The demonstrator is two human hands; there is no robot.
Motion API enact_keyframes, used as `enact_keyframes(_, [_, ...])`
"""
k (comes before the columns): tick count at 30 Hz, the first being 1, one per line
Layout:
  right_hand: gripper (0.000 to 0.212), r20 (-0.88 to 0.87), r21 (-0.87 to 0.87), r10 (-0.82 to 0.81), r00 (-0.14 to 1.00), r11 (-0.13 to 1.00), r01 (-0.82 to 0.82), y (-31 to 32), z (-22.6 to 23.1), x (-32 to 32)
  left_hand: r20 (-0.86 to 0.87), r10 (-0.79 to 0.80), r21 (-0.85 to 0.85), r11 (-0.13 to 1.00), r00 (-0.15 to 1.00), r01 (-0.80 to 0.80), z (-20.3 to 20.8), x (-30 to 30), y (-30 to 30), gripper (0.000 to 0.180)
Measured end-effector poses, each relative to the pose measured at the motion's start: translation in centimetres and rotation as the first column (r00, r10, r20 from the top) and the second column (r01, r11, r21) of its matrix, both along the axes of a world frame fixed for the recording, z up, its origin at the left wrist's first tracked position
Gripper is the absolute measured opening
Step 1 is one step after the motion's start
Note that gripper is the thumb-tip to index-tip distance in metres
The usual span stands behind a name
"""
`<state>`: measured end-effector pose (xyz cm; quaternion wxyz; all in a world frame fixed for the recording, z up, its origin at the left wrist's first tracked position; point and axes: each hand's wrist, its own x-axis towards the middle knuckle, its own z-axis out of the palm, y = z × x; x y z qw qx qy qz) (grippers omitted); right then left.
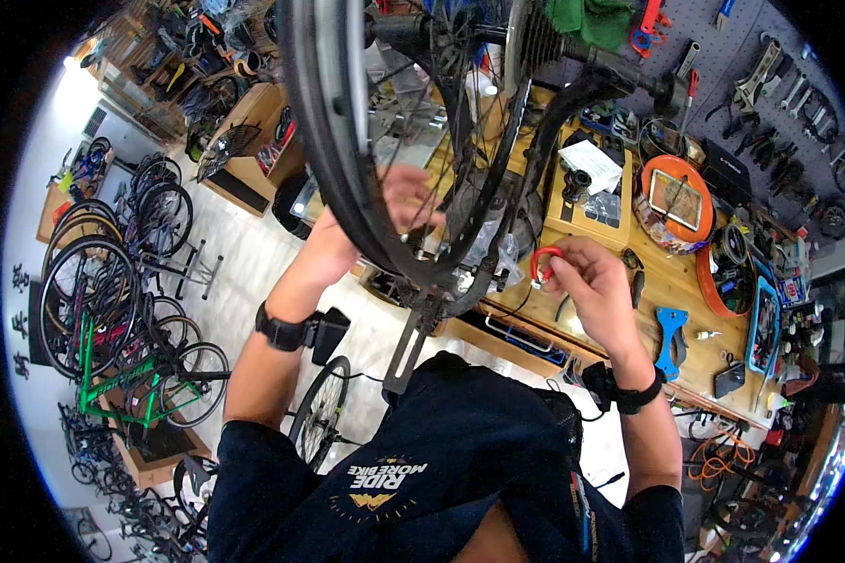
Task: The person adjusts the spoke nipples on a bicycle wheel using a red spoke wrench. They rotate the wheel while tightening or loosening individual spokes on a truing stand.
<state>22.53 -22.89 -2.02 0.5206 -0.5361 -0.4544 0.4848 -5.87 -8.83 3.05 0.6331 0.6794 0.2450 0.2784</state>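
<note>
A bicycle wheel with a black tyre stands upright in a dark wheel-truing stand. Its cassette shows near the top. My left hand reaches behind the tyre from the left, fingers spread and a little blurred, with nothing seen in them. Part of that hand is hidden by the rim. Right of the wheel, my right hand pinches a red, ring-shaped spoke wrench between thumb and fingers. The wrench is apart from the spokes.
On the wooden bench lie a cardboard box, an orange round tray and a blue tool. Hand tools hang on a grey pegboard at the back right. Several bicycles, one with a green frame, stand at the left.
</note>
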Motion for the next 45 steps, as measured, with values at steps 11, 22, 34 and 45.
enact_keyframes(11, [0.016,0.105,0.102,-0.239,0.965,0.968,0.229,2.9,0.7,-6.1,0.031,-0.352,-0.026,0.935,0.936,0.353,-5.9,6.6,6.9,0.070])
enact_keyframes(22, [0.009,-0.048,0.096,-0.628,0.776,0.771,0.630,-5.5,-0.7,-6.9,0.351,-0.517,0.172,0.855,0.780,0.489,3.6,2.8,5.7,0.056])
enact_keyframes(34, [0.009,0.040,0.122,-0.664,0.747,0.745,0.655,-7.7,-1.8,-7.7,0.511,-0.546,0.440,0.830,0.664,0.344,17.6,4.8,8.0,0.086])
enact_keyframes(45, [0.008,0.035,0.100,-0.685,0.728,0.727,0.680,-7.9,-2.3,-8.1,0.243,-0.613,0.600,0.704,0.752,0.380,16.5,3.5,9.3,0.090])
